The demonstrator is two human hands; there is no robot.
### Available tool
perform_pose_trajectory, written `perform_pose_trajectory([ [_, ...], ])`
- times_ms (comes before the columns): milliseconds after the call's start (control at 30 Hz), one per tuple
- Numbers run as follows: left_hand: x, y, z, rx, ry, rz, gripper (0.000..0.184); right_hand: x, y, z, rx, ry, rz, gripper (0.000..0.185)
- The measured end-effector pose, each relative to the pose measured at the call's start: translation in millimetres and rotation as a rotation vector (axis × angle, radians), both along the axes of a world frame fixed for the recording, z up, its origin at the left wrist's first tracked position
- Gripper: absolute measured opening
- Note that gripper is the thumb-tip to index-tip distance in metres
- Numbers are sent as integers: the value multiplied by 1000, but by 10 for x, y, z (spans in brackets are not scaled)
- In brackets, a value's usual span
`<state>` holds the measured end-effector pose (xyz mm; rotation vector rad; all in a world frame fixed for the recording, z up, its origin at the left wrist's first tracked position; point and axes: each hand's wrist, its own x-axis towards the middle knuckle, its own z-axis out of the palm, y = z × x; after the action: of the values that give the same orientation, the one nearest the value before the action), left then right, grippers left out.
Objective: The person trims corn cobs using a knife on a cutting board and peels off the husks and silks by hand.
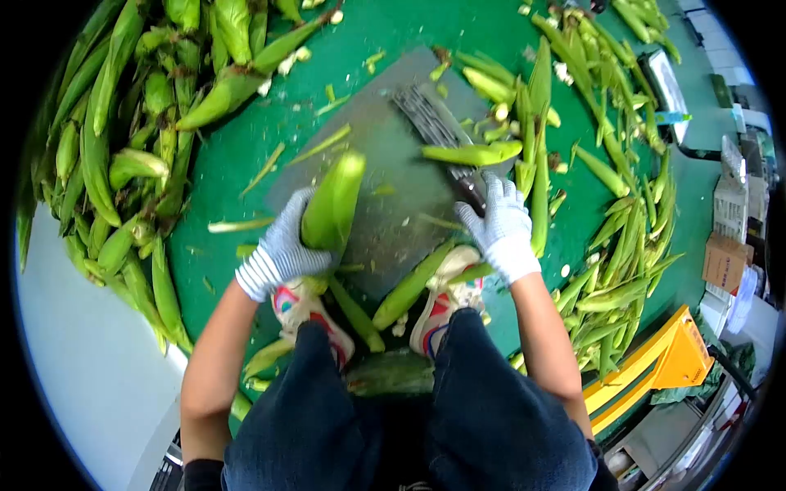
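My left hand (288,244), in a striped grey-white glove, is wrapped round an ear of corn (334,204) in its green husk, held tip up over a grey board (372,176). My right hand (501,219), gloved the same way, is at the dark handle of a broad-bladed knife (426,119); the handle runs between thumb and fingers, and the fingers look closed on it. The blade points away and to the left over the board. A green husk piece (473,154) crosses the knife near the handle. Shreds of husk are scattered on the board.
A big heap of unhusked corn (98,164) is at the left. Cut husks (622,286) pile up along the right on the green floor (237,164). My shoes (446,299) stand at the board's near edge, beside loose husks. A yellow metal frame (684,352) is at lower right.
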<state>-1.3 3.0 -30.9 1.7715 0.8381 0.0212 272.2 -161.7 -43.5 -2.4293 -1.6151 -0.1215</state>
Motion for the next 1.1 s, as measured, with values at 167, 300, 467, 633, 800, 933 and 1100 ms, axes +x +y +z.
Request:
perform_pose_trajectory([
  [167,320,-105,240,375,-150,-63,83,-325,581,1347,-215,1105,187,24],
  [300,293,-169,26,454,-307,-31,85,-564,778,1444,-316,1339,236,24],
  [467,85,-200,107,49,-421,123,81,-915,714,1047,18,1397,380,26],
  [633,-157,-151,792,182,-315,348,38,-1112,739,890,147,1724,153,19],
  [800,-31,-68,911,324,-230,342,20,-1219,834,860,124,1575,193,20],
  [933,-134,-109,609,336,-459,410,15,-1154,782,789,293,1313,260,18],
  [1100,-89,-163,722,174,-453,494,16,-1028,710,881,212,1222,364,17],
])
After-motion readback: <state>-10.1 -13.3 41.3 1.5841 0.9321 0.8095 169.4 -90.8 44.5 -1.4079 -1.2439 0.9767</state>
